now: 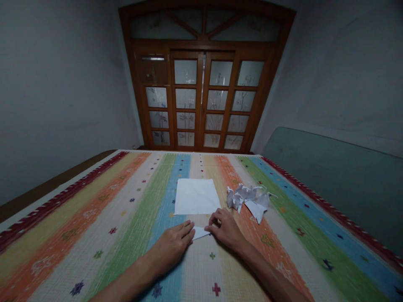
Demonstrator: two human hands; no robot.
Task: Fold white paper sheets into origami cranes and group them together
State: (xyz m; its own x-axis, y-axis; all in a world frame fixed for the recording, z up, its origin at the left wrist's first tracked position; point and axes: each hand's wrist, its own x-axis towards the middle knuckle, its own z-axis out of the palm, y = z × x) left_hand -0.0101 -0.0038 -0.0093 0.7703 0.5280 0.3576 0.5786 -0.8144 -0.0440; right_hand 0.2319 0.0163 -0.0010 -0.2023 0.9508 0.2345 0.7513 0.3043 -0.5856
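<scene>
A small folded piece of white paper [200, 233] lies on the striped tablecloth, narrowing to a point at its right end. My left hand [179, 240] rests flat over its left end, fingers stretched out and close together, hiding that part. At the right tip, my right hand [224, 227] pinches the paper between thumb and bent fingers. Just beyond both hands lies a flat white sheet of paper [197, 196], nearly square. To the right of that sheet sits a loose pile of folded white paper pieces [248, 198], with pointed ends sticking out.
The tablecloth [126, 235] has coloured stripes and small star and cross motifs, and covers a long table. Past its far edge stand wooden doors with glass panes [203, 100]. A pale green panel [333, 180] runs along the right side, and a grey wall [63, 84] rises on the left.
</scene>
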